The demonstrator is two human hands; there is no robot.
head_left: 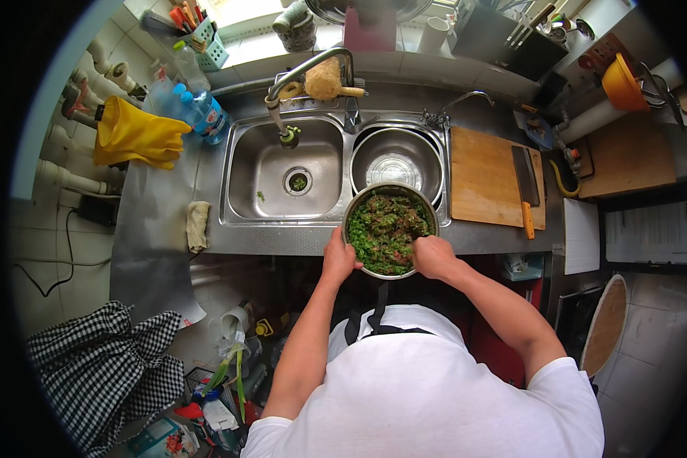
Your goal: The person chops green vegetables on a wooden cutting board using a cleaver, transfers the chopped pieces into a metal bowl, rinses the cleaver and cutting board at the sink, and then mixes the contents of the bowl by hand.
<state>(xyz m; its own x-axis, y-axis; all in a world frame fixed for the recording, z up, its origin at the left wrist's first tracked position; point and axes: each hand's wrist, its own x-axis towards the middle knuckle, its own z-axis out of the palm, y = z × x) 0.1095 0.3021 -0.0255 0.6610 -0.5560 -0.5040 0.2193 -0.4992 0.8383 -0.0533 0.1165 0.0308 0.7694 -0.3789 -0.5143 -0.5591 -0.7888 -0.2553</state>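
A round metal bowl (349, 209) is at the counter's front edge, below the right sink basin. Chopped greens mixed with a reddish-brown, mince-like filling (386, 229) fill much of it. My left hand (340, 257) grips the bowl's left side, thumb near the rim. At the right rim my right hand (433, 256) is closed with its fingers at the mixture; whether it holds a utensil cannot be seen. Behind the bowl, a larger empty metal basin (398, 163) sits in the right sink basin.
The left sink basin (252, 194) has bits of greens at its drain, under a tap (320, 54). A cleaver (526, 189) lies on a wooden cutting board (475, 177) at right. Left are a folded cloth (198, 226), yellow rubber gloves (134, 134) and a plastic bottle (209, 119).
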